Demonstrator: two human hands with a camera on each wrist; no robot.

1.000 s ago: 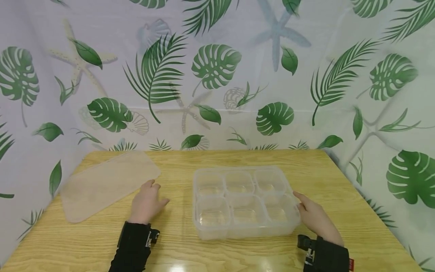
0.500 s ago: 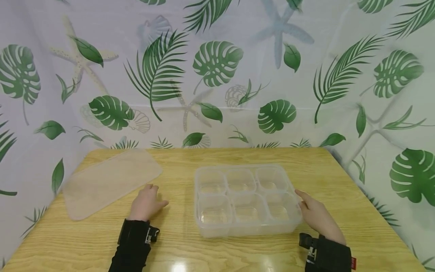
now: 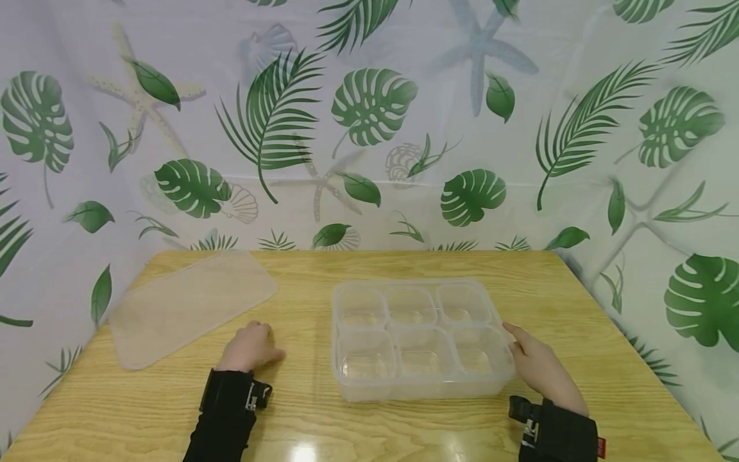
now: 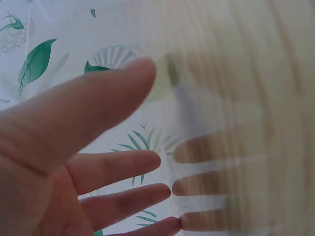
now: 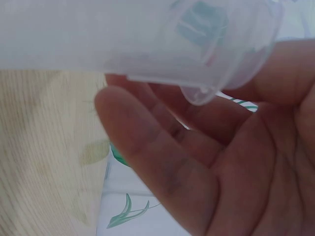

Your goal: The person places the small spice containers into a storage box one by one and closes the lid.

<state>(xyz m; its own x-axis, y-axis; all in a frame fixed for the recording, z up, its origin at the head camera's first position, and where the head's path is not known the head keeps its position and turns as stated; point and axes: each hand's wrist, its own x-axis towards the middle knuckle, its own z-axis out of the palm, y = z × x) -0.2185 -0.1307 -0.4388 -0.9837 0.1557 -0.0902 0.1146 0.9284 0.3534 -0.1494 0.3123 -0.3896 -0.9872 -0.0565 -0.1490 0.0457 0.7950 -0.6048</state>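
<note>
A clear plastic storage box with several compartments stands on the table, its top uncovered. My right hand is at its right end. A finger reaches the rim there, while the thumb lies lower beside the wall; in the right wrist view the palm shows bare below the box wall. My left hand rests with its fingertips on the tabletop, between the box and a flat translucent sheet. In the left wrist view its thumb and fingers are spread and hold nothing.
The light wood table runs back to a leaf-patterned cloth. Light glares off the tabletop near its front. The sheet lies flat at the table's left edge.
My left hand has drawn back slightly, its fingertips dropping toward the tabletop. The right hand and the box stay as they were; the head view shifts a little.
</note>
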